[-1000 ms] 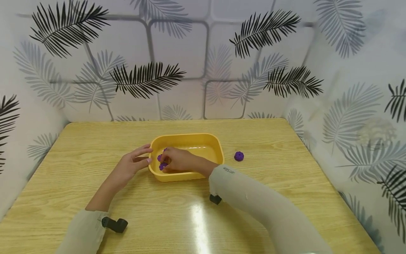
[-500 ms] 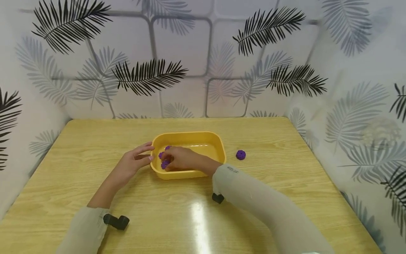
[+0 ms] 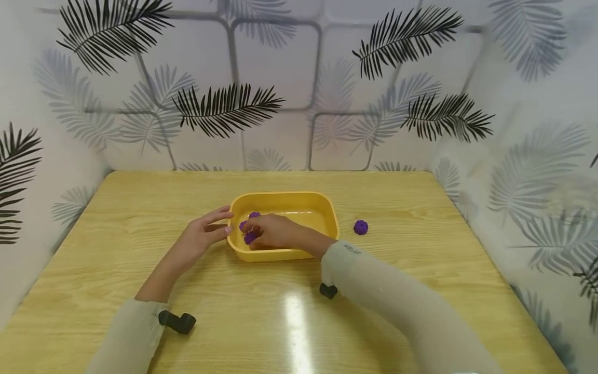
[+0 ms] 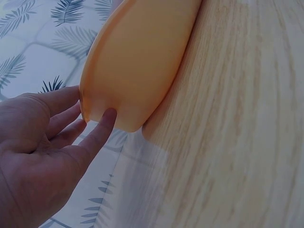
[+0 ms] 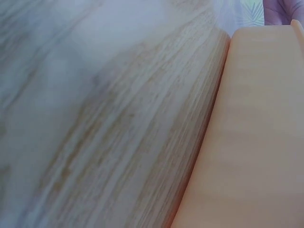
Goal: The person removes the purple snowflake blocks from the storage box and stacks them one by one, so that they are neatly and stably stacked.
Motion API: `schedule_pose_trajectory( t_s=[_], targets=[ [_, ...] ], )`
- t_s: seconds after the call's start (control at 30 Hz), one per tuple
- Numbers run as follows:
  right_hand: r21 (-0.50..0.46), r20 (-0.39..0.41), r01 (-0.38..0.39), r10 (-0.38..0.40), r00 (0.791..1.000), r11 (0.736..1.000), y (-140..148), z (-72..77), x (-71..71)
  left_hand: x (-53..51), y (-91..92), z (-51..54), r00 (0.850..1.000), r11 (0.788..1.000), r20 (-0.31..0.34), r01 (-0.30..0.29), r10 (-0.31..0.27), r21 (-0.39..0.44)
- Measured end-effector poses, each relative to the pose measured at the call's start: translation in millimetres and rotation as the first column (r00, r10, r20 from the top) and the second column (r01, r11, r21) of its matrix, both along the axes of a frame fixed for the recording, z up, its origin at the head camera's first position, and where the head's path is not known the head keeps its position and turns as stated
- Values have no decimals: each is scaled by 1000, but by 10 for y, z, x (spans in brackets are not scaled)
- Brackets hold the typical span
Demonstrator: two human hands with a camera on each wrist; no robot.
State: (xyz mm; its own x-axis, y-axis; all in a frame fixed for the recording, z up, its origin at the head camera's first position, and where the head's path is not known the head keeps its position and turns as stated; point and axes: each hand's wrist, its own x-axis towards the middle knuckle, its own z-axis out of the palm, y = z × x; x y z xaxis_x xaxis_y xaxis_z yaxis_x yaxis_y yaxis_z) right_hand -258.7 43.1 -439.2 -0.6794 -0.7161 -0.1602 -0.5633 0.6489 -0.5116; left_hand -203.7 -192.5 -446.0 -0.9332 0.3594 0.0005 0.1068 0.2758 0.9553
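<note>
Head view had a wood-grain table (image 3: 233, 311) cut off at the bottom, yellow tray (image 3: 308, 221) on it. Left hand (image 3: 198, 236) was spread against the tray's end; right hand (image 3: 275, 231) was inside, partly hiding some purple pieces (image 3: 250, 238), so couldn't tell if it pinched any. One loose purple piece (image 3: 361, 227) sat outside, near the tray.
</note>
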Motion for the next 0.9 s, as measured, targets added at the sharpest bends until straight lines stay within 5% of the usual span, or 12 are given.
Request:
schedule_pose_trajectory(
  t_s=[0.33,0.9],
  targets=[
    [21,-50,-62,63,997,998,18,55,9,10,-9,10,1000,1000,9,-6,5,17],
    [-192,-36,77,-85,996,978,497,247,6,25,-2,18,999,999,28,-42,42,3]
  ],
)
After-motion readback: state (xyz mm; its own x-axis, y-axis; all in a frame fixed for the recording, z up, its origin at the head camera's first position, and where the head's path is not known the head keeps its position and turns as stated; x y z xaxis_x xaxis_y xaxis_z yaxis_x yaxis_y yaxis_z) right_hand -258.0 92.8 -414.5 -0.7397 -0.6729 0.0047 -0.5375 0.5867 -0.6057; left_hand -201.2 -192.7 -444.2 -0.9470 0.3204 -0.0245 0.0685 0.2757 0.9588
